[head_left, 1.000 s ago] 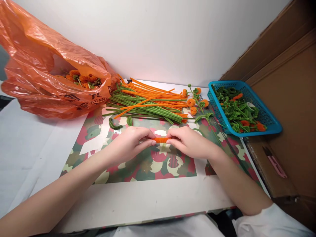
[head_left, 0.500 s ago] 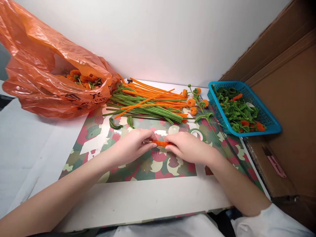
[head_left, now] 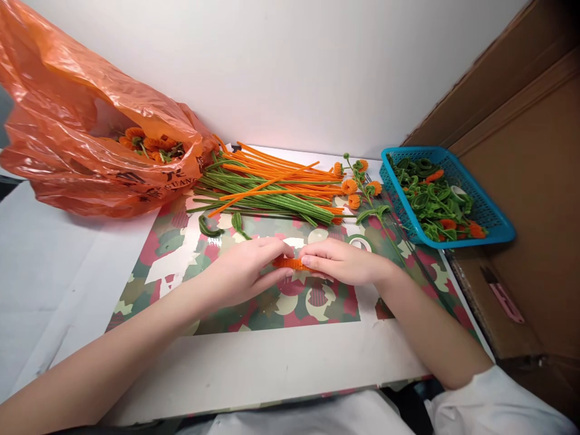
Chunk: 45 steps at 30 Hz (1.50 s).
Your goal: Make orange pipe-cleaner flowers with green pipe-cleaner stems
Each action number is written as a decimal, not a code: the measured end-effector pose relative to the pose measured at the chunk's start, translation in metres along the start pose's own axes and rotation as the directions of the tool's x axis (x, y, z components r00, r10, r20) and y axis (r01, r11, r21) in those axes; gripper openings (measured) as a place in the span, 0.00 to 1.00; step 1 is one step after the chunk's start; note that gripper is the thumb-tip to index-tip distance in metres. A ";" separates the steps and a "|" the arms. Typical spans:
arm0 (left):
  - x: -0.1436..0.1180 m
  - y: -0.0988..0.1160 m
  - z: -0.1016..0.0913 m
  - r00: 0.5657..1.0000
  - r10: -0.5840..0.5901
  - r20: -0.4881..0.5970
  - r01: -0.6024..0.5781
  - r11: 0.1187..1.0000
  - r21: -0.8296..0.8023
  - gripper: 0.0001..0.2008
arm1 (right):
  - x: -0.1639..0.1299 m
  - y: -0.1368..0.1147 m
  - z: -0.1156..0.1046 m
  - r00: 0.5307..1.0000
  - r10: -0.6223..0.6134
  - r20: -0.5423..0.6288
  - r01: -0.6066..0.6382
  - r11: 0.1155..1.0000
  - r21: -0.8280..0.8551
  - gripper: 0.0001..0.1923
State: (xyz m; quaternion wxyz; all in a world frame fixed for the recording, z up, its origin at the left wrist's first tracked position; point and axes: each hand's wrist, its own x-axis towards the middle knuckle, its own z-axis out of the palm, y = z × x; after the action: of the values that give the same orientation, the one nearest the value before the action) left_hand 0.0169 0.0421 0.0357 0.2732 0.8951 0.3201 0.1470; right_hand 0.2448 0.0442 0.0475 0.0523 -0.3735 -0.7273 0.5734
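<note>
My left hand and my right hand meet over the patterned mat, fingertips almost touching. Between them they pinch a short coiled orange pipe cleaner, mostly covered by the fingers. Just beyond the hands lies a pile of long orange and green pipe cleaners. Right of the pile lies a finished stem with small orange flowers.
A crumpled orange plastic bag holding more orange flowers lies at the back left. A blue basket of green and orange curled pieces stands at the right. Brown cardboard walls the right side. A tape roll sits behind my right hand.
My hands have drawn closer together, and less of the orange pipe cleaner shows between them. Nothing else on the table has moved.
</note>
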 end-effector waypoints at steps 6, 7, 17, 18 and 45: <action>-0.001 -0.005 0.006 0.990 0.138 0.006 -0.137 0.977 0.164 0.15 | 0.002 0.002 0.007 0.999 0.027 0.033 -0.032 0.987 0.159 0.17; -0.001 -0.006 0.006 0.991 0.136 0.007 -0.135 0.976 0.172 0.16 | 0.002 0.000 0.007 1.000 0.013 0.014 -0.015 0.995 0.100 0.16; 0.002 0.005 -0.005 0.996 -0.032 0.081 0.038 0.996 -0.076 0.16 | 0.000 -0.010 0.020 0.953 -0.246 -0.178 0.116 0.837 -0.535 0.13; 0.003 0.006 -0.005 0.996 -0.038 0.082 0.046 0.994 -0.097 0.16 | 0.001 -0.009 0.022 0.947 -0.269 -0.174 0.119 0.800 -0.589 0.13; -0.001 -0.005 0.000 0.989 0.126 -0.074 -0.108 0.972 0.211 0.08 | 0.000 -0.007 0.014 0.980 -0.053 -0.190 0.052 0.999 -0.008 0.08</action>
State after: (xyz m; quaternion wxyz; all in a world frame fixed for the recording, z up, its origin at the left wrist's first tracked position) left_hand 0.0136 0.0448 0.0325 0.1557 0.9286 0.2920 0.1678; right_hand 0.2347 0.0328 0.0490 0.1361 -0.4072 -0.7294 0.5325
